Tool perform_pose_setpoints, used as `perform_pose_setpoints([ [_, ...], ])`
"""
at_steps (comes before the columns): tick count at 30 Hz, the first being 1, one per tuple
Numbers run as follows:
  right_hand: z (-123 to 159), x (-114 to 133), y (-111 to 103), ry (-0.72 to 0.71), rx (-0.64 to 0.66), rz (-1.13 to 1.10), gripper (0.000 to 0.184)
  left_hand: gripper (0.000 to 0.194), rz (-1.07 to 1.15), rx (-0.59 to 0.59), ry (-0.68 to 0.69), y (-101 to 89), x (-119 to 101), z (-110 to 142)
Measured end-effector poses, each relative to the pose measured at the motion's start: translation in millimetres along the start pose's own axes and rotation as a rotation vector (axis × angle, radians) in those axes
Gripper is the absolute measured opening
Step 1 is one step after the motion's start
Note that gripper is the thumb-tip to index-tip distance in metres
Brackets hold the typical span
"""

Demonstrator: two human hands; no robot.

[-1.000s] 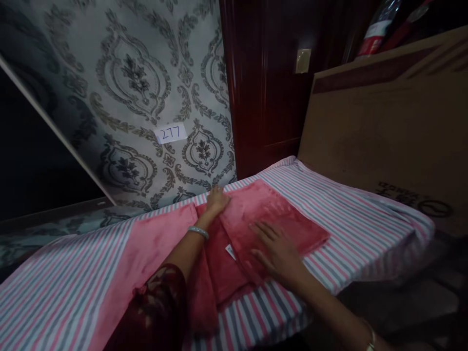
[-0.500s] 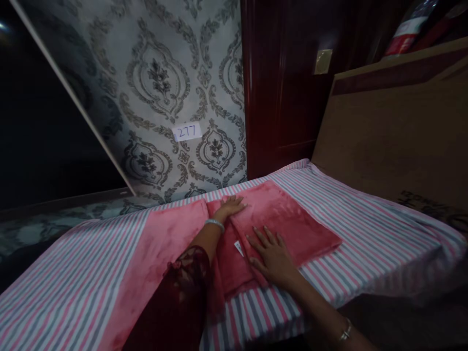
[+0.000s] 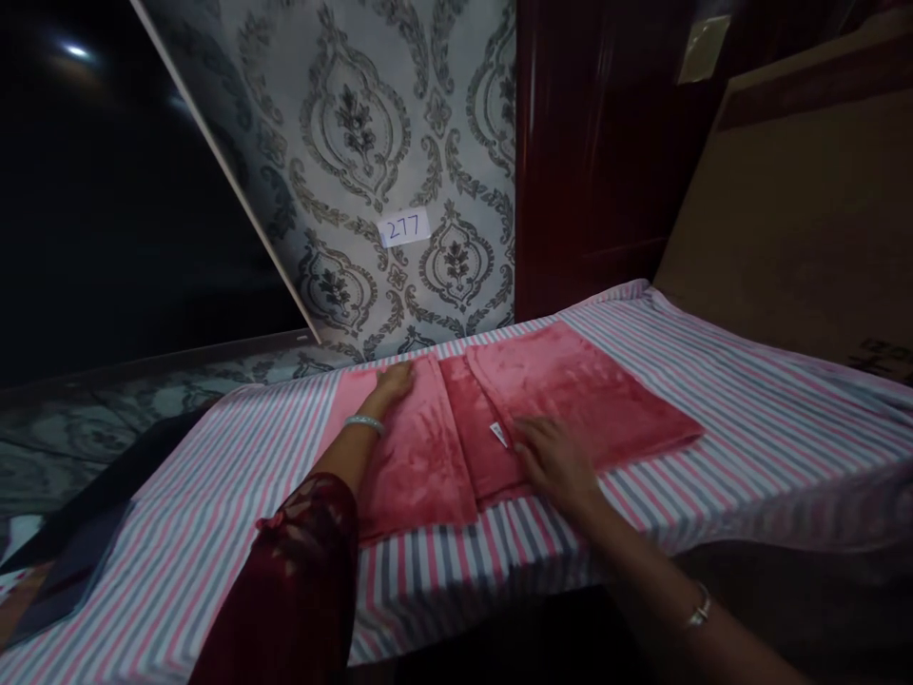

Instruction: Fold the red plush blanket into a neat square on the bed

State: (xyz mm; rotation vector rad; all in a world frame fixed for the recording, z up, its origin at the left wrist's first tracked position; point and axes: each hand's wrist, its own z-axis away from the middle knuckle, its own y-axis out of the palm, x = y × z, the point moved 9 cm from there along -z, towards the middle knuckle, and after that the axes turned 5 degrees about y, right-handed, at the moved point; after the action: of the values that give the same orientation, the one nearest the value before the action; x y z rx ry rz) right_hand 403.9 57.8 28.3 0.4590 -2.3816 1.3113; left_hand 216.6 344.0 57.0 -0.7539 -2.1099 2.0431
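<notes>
A plush pink-red blanket (image 3: 585, 390) lies folded on the striped cloth. Its left panel (image 3: 420, 457) and right panel face each other across a darker strip, where a small white tag (image 3: 498, 435) shows. My left hand (image 3: 396, 381) rests on the far part of the left panel, fingers close together and laid on the fabric. Near the tag, my right hand (image 3: 563, 466) touches the inner edge of the right panel with loosely bent fingers. Both hands look open, though the right fingertips are dim and partly hidden.
The striped cloth (image 3: 748, 400) covers the table to its front edge. A large dark screen (image 3: 143, 209) stands at the left, and a big cardboard box (image 3: 806, 209) leans at the right. Behind is a patterned wall with a paper label reading 277 (image 3: 404, 227).
My left hand has moved from the middle strip to the left panel, which now looks narrower and straighter. My right hand's fingers have drawn together. The view has shifted left and down.
</notes>
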Motion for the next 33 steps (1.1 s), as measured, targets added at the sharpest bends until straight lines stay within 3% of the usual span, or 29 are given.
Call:
perform_pose_setpoints([
  [4, 18, 46, 24, -0.009, 0.136, -0.230, 0.045, 0.041, -0.038, 0.034, 0.005, 7.7, 9, -1],
  [9, 17, 67, 52, 0.113, 0.299, -0.277, 0.059, 0.045, -0.032, 0.055, 0.097, 18.2, -11, -7],
  [12, 11, 70, 60, 0.134, 0.314, -0.298, 0.062, 0.044, -0.028, 0.055, 0.112, 19.9, -17, -13],
  [21, 11, 61, 79, 0.204, 0.293, -0.598, 0.078, 0.039, -0.056, 0.038, 0.006, 17.0, -7, -55],
  [25, 16, 63, 87, 0.202, 0.353, -0.725, 0.063, 0.027, -0.042, 0.012, -0.017, 19.0, -9, -65],
  [29, 18, 59, 84, 0.187, 0.253, -0.762, 0.047, 0.024, -0.017, -0.037, 0.008, 24.4, -17, -67],
  [33, 19, 57, 81, 0.180, 0.249, -0.677, 0.045, 0.022, -0.022, -0.042, 0.021, 37.7, -20, -65],
])
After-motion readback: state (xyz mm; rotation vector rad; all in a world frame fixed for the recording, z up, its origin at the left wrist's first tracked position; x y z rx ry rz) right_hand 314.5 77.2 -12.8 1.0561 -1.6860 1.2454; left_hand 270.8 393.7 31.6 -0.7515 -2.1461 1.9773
